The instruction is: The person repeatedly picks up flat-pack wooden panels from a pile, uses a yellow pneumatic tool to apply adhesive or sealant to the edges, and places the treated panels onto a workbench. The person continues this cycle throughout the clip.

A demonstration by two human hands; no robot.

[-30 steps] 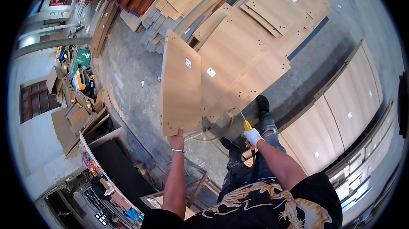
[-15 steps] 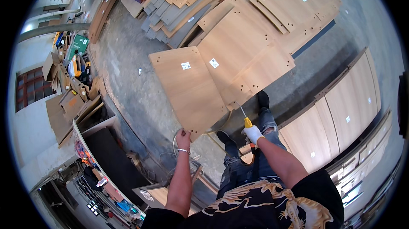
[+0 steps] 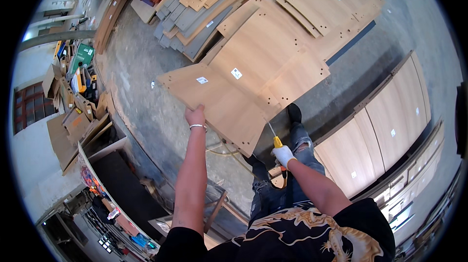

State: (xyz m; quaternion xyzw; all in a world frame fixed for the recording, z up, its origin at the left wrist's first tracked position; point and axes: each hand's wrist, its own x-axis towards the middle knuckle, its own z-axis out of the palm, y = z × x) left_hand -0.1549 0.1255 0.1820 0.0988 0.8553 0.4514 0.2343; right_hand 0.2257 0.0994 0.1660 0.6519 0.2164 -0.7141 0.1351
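A wood-grain panel point(image 3: 226, 111) with drilled holes and a white label lies tilted, its left edge raised toward me. My left hand point(image 3: 196, 115), bare with a bracelet at the wrist, is closed on that left edge. In my right hand point(image 3: 282, 156), which wears a white glove, is a yellow tool point(image 3: 277, 141) with a long thin metal shaft. The shaft points away from me, its tip close to the panel's right edge. Beyond the tilted panel, a larger drilled panel point(image 3: 268, 50) lies on top of a stack.
More panels point(image 3: 321, 4) are stacked farther back, beside grey and wooden boards point(image 3: 195, 23). Pale panels point(image 3: 360, 140) lie in a row at right. Cardboard and boxes point(image 3: 73, 121) clutter the left, near a dark-surfaced bench point(image 3: 124, 181). A yellowish hose point(image 3: 222, 154) runs across the floor.
My left hand has moved from the panel's near corner up along its left edge. The panel has turned and tilted, its left side rising. The yellow tool stays in my right hand.
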